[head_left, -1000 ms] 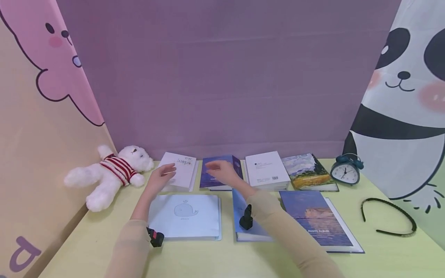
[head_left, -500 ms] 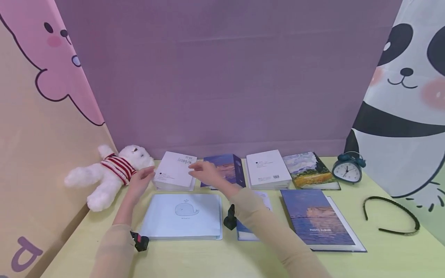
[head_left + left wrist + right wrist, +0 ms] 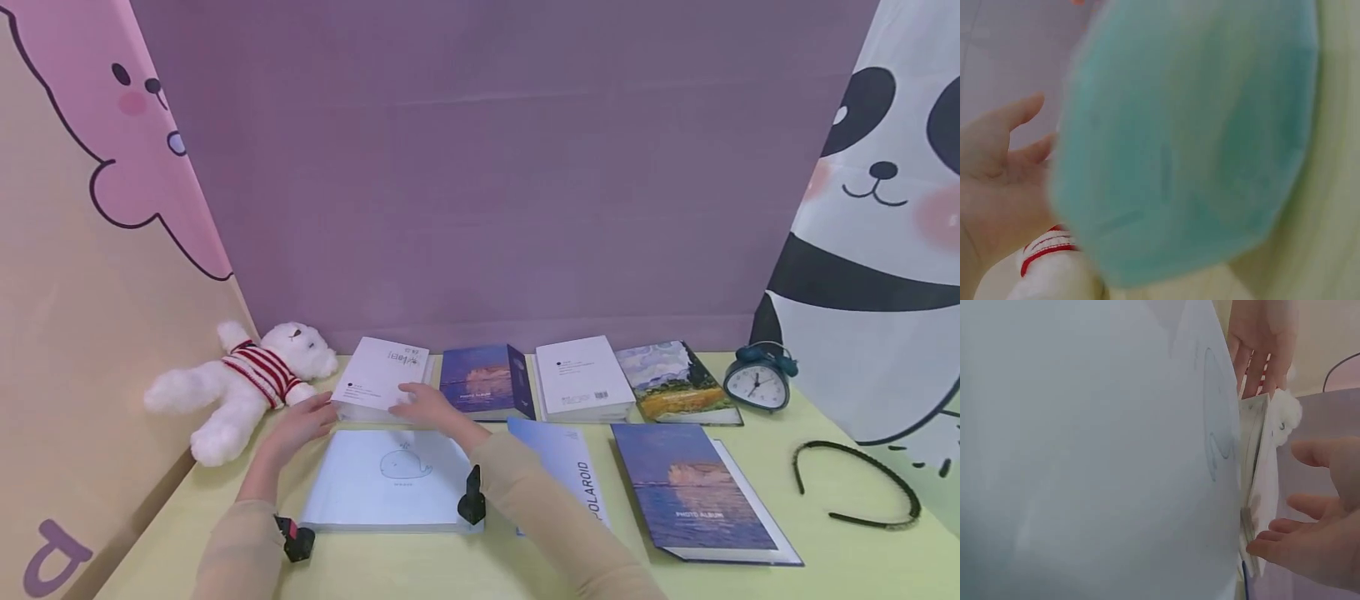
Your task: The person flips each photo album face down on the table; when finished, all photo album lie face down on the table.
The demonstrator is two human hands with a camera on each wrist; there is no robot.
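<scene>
Head view, low & left of middle: right hand (image 3: 420,406) lies with straight fingers on the near right corner of the small white book (image 3: 381,386), and left hand (image 3: 302,419) sits flat and loose by its near left edge, neither one curled round it. Book looks stiff, thick w/ pages, prob a bit heavy & smooth, so best held by both short sides. It lies just behind the whale album (image 3: 392,478), near the teddy (image 3: 243,377).
</scene>
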